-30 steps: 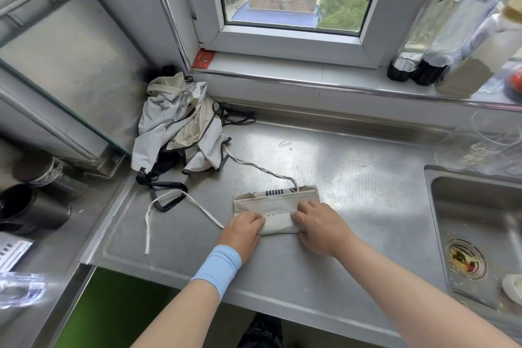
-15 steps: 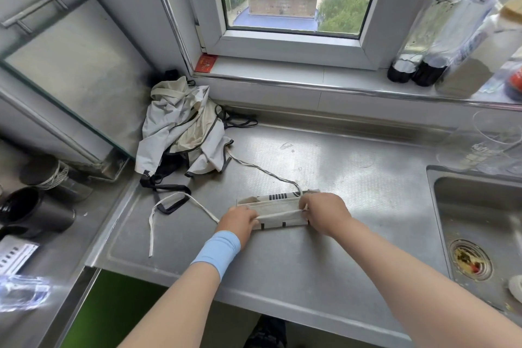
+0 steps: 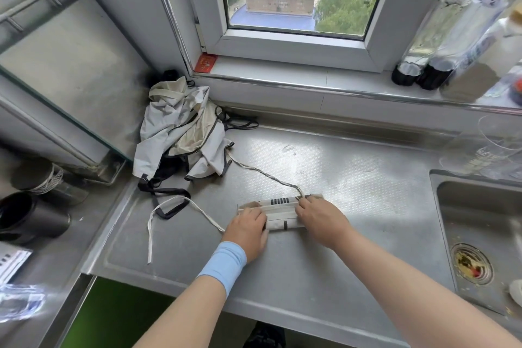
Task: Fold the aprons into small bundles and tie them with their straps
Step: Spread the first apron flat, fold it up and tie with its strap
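A beige apron, folded into a narrow bundle [image 3: 279, 213] with black stripes, lies on the steel counter [image 3: 353, 178]. My left hand [image 3: 248, 230], with a blue wristband, grips the bundle's left end. My right hand [image 3: 319, 219] presses and pinches its right end. One thin strap [image 3: 262, 172] runs from the bundle's far right corner toward the pile at back left. Another strap [image 3: 175, 206] loops out to the left from under my left hand. A crumpled pile of grey and beige aprons [image 3: 180, 133] with dark straps sits in the back left corner.
A sink [image 3: 480, 234] with a drain strainer lies at the right. Bottles [image 3: 423, 65] stand on the window sill, and a clear glass [image 3: 497, 144] is beside the sink. Dark cups [image 3: 31, 212] sit on the lower surface at left. The counter's front edge runs below my wrists.
The bundle has been folded narrower, from a wider flat rectangle to a slim roll. Both hands moved from pressing its near edge to gripping its two ends.
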`<state>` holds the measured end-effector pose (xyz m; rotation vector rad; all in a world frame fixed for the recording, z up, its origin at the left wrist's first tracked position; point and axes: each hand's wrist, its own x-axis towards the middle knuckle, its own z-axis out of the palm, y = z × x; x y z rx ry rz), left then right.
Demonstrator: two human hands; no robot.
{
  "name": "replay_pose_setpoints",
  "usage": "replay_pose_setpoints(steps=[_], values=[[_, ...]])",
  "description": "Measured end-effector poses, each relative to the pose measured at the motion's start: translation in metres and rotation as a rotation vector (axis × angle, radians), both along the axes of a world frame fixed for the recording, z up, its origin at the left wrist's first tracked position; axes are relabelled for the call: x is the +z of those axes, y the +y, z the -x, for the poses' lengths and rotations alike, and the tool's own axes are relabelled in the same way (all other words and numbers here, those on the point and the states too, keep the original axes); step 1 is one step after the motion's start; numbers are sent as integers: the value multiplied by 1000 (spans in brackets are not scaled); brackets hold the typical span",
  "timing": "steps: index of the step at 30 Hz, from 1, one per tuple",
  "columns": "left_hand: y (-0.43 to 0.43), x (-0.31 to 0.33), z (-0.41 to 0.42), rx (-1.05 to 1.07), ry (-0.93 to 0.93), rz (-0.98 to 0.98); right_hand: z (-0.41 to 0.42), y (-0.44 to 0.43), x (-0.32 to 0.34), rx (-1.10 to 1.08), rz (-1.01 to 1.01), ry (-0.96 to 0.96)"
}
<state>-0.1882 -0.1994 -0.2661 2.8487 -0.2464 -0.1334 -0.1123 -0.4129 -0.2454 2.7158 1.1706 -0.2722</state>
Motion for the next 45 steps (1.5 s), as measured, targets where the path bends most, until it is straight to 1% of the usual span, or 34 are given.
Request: replay_pose_setpoints(steps=[2, 5, 7, 9, 11, 12, 15, 17, 18, 19, 20, 21, 22, 23, 24, 26, 27, 28, 30, 32, 36, 38, 40, 41, 43, 45], values=[[4, -1, 2, 10, 54, 47, 0, -15, -9, 5, -93, 29], [14, 2, -3, 39, 30, 144, -2, -23, -11, -3, -181, 9], [21, 1, -9, 34, 59, 147, -7, -23, -11, -48, -221, 49], [25, -2, -13, 64, 76, 194, -10, -21, -8, -131, -268, 119], [25, 1, -16, 141, 65, 229, -13, -19, -4, -244, -302, 185], [25, 2, -19, 181, 90, 231, -16, -18, -2, -287, -309, 206], [26, 5, -35, 262, 228, 158, -24, -10, -1, -413, -313, 271], [26, 7, -44, 318, 243, 204, -29, -5, -3, -517, -340, 313], [25, 7, -47, 337, 240, 219, -31, -3, -5, -529, -341, 303], [25, 6, -48, 361, 244, 219, -32, 0, -7, -521, -336, 267], [25, 7, -50, 382, 226, 175, -34, 3, -10, -500, -336, 192], [23, 8, -52, 378, 167, 86, -35, 6, -11, -463, -332, 103], [21, 9, -53, 341, 78, 2, -38, 8, -12, -420, -330, 43], [19, 12, -55, 279, 4, -18, -39, 11, -13, -363, -327, 19], [15, 12, -58, 186, -28, -3, -40, 13, -14, -278, -324, -3], [7, 10, -59, -30, -38, 8, -40, 14, -16, -99, -281, 3], [4, 9, -58, -95, -53, -11, -39, 14, -17, -53, -265, 21], [3, 6, -55, -110, -73, -5, -39, 13, -20, -39, -271, 45], [3, 0, -48, -96, -47, 3, -36, 10, -22, -60, -295, 92], [4, -10, -43, -92, -33, 10, -34, 7, -22, -43, -272, 81], [-2, -5, -46, -77, 40, -11, -35, 14, -16, -57, -184, 73], [-6, 4, -51, -48, 152, -91, -37, 19, -11, -77, -179, 109], [-10, 17, -53, -32, 285, -175, -36, 20, 1, -108, -167, 209], [-12, 24, -51, -20, 322, -171, -34, 19, 7, -122, -155, 259], [-10, 35, -46, 48, 406, -76, -32, 15, 21, -157, -175, 355], [-4, 43, -41, 132, 500, 105, -32, 12, 37, -199, -195, 455]])
